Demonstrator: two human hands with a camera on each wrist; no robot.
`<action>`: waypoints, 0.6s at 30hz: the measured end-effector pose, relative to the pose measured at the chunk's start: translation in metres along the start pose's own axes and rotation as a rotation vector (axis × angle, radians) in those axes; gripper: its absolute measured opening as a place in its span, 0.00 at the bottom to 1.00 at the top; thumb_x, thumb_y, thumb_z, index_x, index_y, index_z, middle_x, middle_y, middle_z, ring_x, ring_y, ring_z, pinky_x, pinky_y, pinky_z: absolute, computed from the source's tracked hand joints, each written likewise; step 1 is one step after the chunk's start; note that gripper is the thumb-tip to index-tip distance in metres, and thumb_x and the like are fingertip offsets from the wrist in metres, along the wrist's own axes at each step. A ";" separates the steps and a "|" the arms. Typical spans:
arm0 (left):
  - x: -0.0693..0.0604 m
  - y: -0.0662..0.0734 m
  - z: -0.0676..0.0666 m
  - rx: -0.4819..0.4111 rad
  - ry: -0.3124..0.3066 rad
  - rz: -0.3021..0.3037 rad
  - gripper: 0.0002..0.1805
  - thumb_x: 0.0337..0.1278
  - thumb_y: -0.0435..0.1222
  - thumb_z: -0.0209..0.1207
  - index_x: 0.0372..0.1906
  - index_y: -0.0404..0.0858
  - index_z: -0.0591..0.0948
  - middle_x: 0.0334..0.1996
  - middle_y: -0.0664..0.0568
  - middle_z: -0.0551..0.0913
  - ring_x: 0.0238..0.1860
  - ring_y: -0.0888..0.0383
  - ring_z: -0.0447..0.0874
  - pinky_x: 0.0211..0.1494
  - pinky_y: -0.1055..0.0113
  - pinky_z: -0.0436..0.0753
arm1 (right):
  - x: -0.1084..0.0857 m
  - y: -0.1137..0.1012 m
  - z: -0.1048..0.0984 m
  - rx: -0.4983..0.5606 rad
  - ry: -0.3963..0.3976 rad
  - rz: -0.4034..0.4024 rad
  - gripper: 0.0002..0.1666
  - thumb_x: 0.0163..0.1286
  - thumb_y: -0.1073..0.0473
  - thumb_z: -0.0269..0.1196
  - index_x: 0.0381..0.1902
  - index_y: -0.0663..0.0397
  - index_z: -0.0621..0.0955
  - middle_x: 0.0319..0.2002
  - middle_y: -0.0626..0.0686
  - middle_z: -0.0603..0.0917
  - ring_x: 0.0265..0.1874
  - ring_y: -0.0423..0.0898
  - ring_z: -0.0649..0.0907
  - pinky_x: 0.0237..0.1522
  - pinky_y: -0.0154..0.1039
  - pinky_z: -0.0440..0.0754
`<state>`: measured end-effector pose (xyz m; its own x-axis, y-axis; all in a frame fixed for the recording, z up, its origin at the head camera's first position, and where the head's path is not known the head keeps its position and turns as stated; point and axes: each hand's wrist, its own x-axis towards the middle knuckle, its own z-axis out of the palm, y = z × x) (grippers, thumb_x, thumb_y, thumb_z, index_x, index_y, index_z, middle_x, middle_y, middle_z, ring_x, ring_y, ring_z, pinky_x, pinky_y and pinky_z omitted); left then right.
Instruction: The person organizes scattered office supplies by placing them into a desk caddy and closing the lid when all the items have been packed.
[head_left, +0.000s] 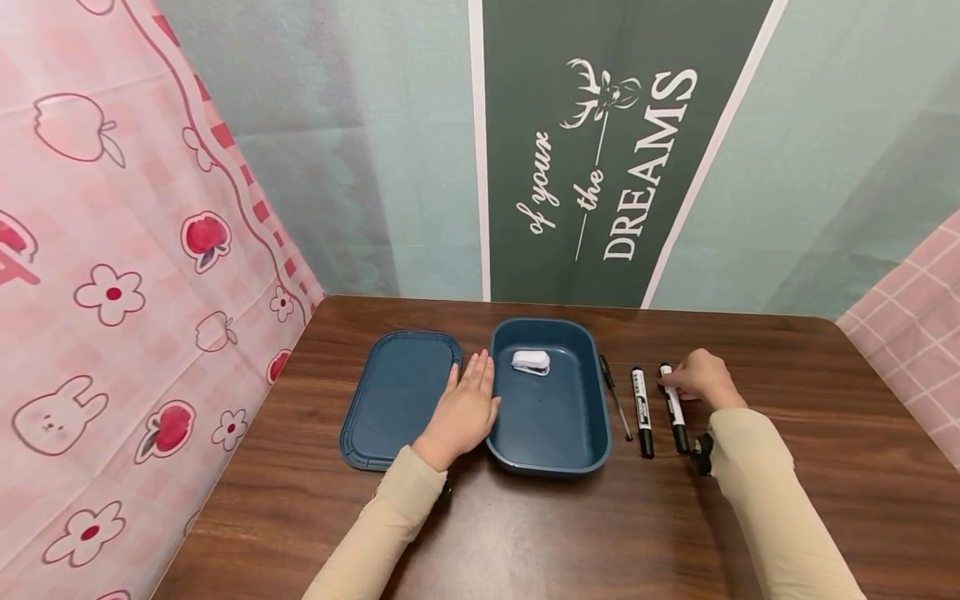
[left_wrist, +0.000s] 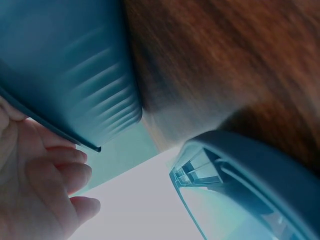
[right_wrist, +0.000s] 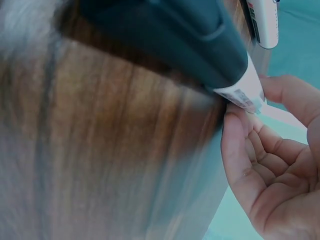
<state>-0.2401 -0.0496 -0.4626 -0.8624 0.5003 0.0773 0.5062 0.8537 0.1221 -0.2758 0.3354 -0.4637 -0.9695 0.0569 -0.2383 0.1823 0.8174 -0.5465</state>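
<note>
My left hand [head_left: 465,412] rests with fingers extended against the left rim of a blue rectangular box [head_left: 551,429]. The left wrist view shows that hand's thumb side touching the ribbed box wall [left_wrist: 95,75]. Inside the box, toward the back, lies a small white stapler [head_left: 531,361]. At the right, my right hand [head_left: 703,377] pinches the far end of a white whiteboard marker [head_left: 676,412] with a black cap. Close up, thumb and fingertip hold the white barrel [right_wrist: 240,92], the black cap pointing toward the wrist camera.
Left of the box lies a blue lid [head_left: 405,392], partly under my left hand. A second white marker [head_left: 642,412] and a thin black pen [head_left: 617,398] lie between the box and my right hand. A fabric curtain [head_left: 420,150] hangs behind the wooden table [head_left: 555,533].
</note>
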 end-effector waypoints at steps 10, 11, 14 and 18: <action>-0.001 -0.001 0.000 -0.013 -0.002 -0.002 0.32 0.72 0.42 0.45 0.71 0.28 0.55 0.72 0.39 0.51 0.73 0.48 0.47 0.71 0.49 0.49 | 0.002 0.014 0.000 0.194 -0.046 0.020 0.16 0.61 0.60 0.64 0.22 0.70 0.84 0.20 0.49 0.81 0.20 0.42 0.83 0.27 0.38 0.83; 0.000 -0.001 0.000 -0.010 -0.002 -0.003 0.32 0.72 0.42 0.45 0.71 0.28 0.55 0.72 0.39 0.51 0.73 0.48 0.47 0.71 0.49 0.49 | 0.002 0.014 0.000 0.205 -0.044 0.017 0.16 0.61 0.60 0.64 0.23 0.71 0.84 0.22 0.49 0.82 0.21 0.42 0.83 0.27 0.38 0.84; -0.001 -0.002 0.000 -0.007 -0.004 -0.005 0.32 0.72 0.42 0.45 0.71 0.28 0.55 0.72 0.40 0.51 0.73 0.48 0.47 0.71 0.49 0.49 | 0.000 0.015 0.000 0.245 -0.052 0.005 0.17 0.62 0.60 0.63 0.28 0.74 0.84 0.26 0.50 0.83 0.23 0.41 0.83 0.30 0.40 0.84; -0.001 -0.002 0.000 -0.015 -0.011 -0.007 0.31 0.72 0.42 0.44 0.71 0.29 0.55 0.72 0.40 0.51 0.73 0.49 0.46 0.71 0.49 0.49 | -0.002 0.020 0.000 0.317 -0.074 0.010 0.18 0.64 0.61 0.62 0.35 0.79 0.82 0.28 0.50 0.83 0.25 0.39 0.82 0.34 0.40 0.84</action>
<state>-0.2401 -0.0515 -0.4628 -0.8660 0.4956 0.0659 0.4999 0.8552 0.1373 -0.2701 0.3511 -0.4742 -0.9550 0.0127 -0.2964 0.2450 0.5971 -0.7638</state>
